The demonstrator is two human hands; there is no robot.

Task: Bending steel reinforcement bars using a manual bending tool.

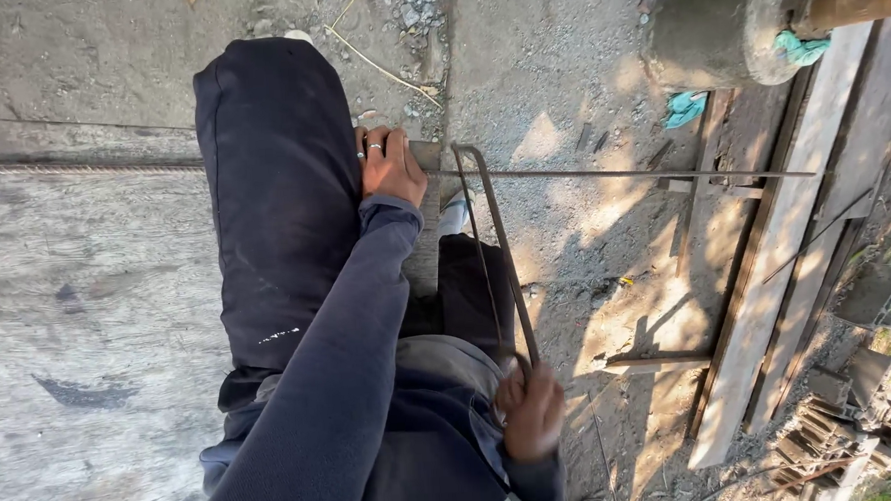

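Observation:
My left hand (392, 165), with a ring on one finger, presses down on a long thin steel rod (623, 176) at the edge of a grey wooden board (77, 297). The rod runs rightward out over the ground. My right hand (531, 412) grips the handle of a rusty hacksaw (496, 248), whose frame reaches up to the rod just right of my left hand. My left knee in dark trousers (277, 178) rests on the board next to the left hand.
Dusty concrete ground lies ahead with pebbles. A concrete cylinder with a rusty pipe (726, 23) and teal rags sits top right. Long wooden planks (785, 236) slant down the right side, with stacked blocks (824, 434) at the bottom right.

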